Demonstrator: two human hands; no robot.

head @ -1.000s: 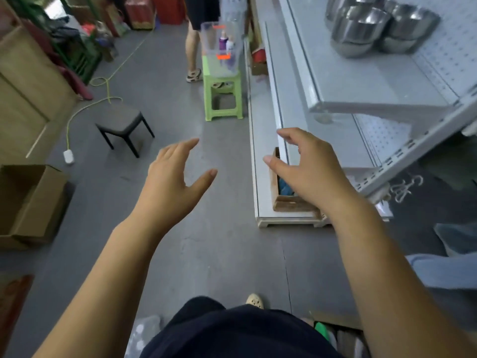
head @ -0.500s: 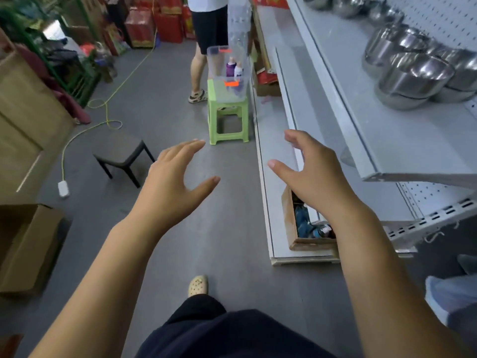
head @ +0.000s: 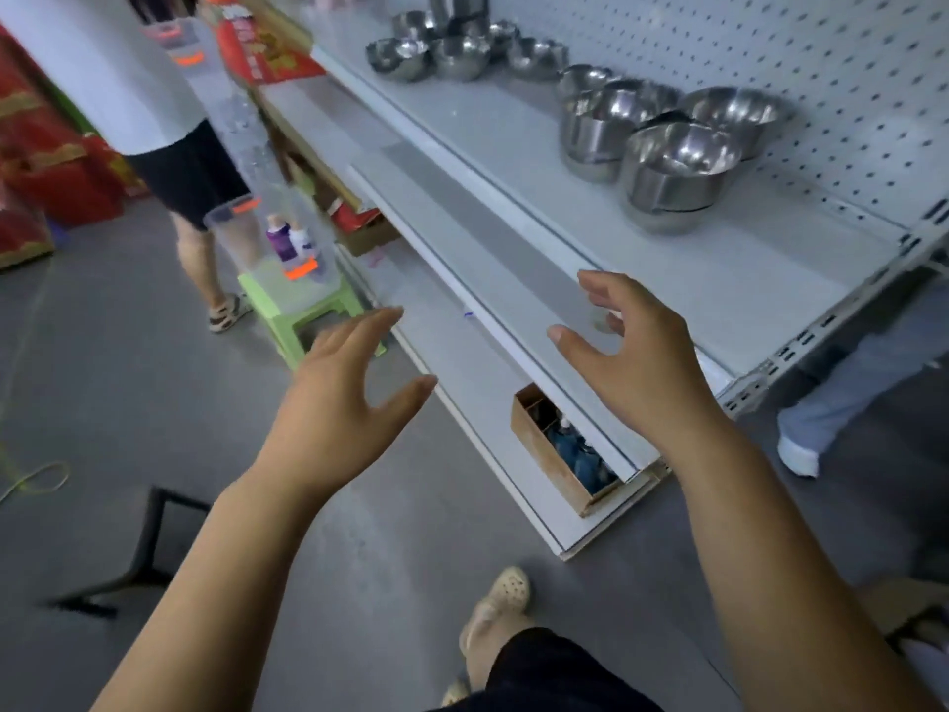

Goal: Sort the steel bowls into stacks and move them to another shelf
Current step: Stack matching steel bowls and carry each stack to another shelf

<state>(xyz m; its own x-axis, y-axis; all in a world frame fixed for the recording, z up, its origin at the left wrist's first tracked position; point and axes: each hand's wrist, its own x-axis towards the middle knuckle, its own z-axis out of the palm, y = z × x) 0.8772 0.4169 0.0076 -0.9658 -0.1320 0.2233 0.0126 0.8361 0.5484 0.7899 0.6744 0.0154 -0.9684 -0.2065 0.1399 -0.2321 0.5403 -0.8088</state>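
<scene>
Steel bowls stand on a white shelf (head: 729,280) against a pegboard wall. The nearest stack of large bowls (head: 672,172) sits at the right, with two more big bowl stacks (head: 611,120) behind it. Several smaller bowls (head: 452,54) cluster farther back on the same shelf. My left hand (head: 339,403) hovers over the floor with fingers spread, holding nothing. My right hand (head: 626,362) hangs over the shelf's front edge, fingers loosely spread and empty, well short of the nearest bowls.
A lower white shelf (head: 447,341) juts out beneath, with an open cardboard box (head: 560,454) on it. A green stool (head: 303,310) carries a clear plastic bin (head: 277,238). A person (head: 169,136) stands in the aisle. A black stool (head: 138,552) is at my left.
The view has swung up and to the right, bringing the bowl shelf closer and more into view. Both hands stay raised and empty, the right now over the shelf's front edge.
</scene>
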